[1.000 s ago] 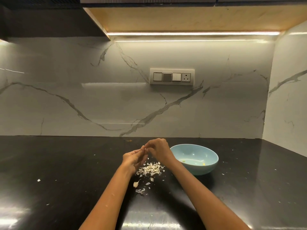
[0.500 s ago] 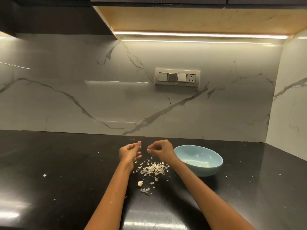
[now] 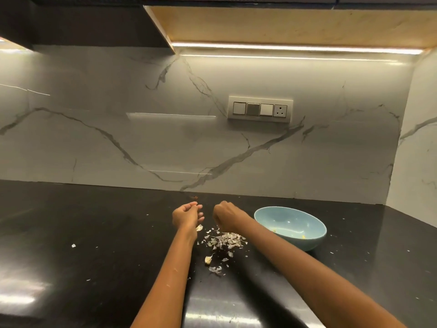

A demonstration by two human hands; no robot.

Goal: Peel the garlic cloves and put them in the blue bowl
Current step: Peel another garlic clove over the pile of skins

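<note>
My left hand (image 3: 188, 215) is raised a little above the black counter, its fingers curled round a small garlic clove that is mostly hidden in them. My right hand (image 3: 225, 215) is a short gap to its right, fingers curled downward and pinching a scrap of peel just above the pile of garlic peels (image 3: 224, 241). A pale piece of garlic (image 3: 199, 227) shows beside my left wrist. An unpeeled garlic clove (image 3: 208, 259) lies nearer me, below the pile. The blue bowl (image 3: 314, 237) stands right of my right forearm, with a few yellowish bits inside.
The black counter (image 3: 94, 233) carries scattered peel flecks, one at the left (image 3: 73, 245). A marble backsplash runs behind, with a switch panel (image 3: 260, 110). A side wall closes the right corner past the bowl.
My hands have drawn apart from each other. The right hand has dropped lower toward the peel pile. The camera has shifted, so everything sits further right in view.
</note>
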